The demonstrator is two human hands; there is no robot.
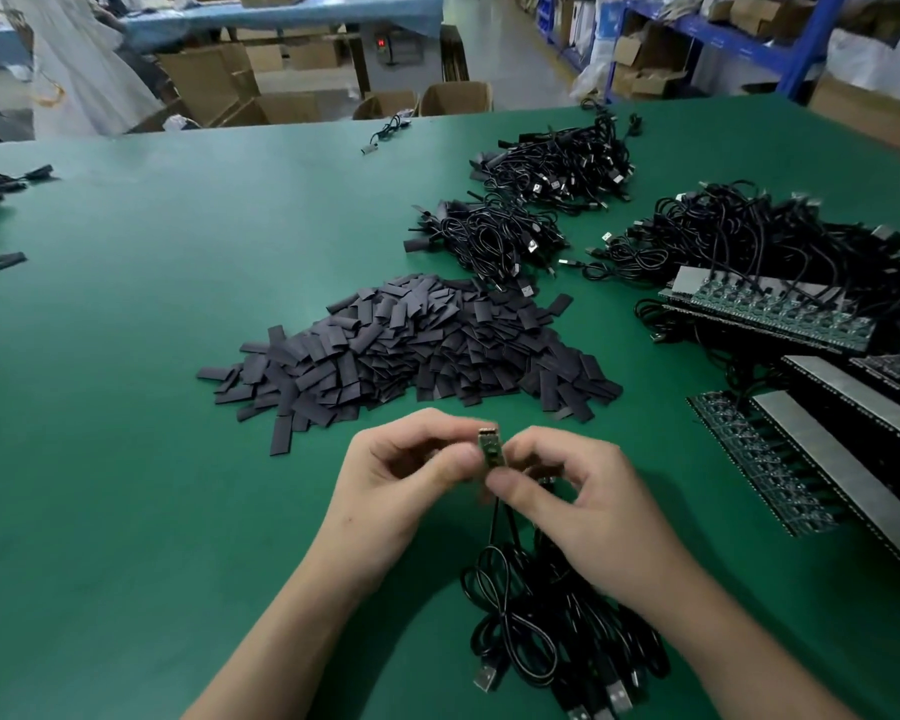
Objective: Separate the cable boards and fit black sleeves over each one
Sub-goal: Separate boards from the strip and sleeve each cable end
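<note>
A small green cable board (pixel 489 448) stands upright between my two hands above the green table. My left hand (pixel 401 480) pinches its left edge with thumb and fingers. My right hand (pixel 572 506) pinches its lower right side, thumb in front. Black cables (pixel 536 631) with USB plugs hang from the board and lie bundled on the table below my right wrist. A big heap of flat black sleeves (pixel 411 350) lies just beyond my hands.
Panels of unseparated boards with cables (pixel 770 319) are stacked at the right. Two piles of sleeved cables (pixel 489 236) (pixel 562 163) lie further back. The green table (pixel 152 407) stretches to the left, with cardboard boxes and shelves beyond its far edge.
</note>
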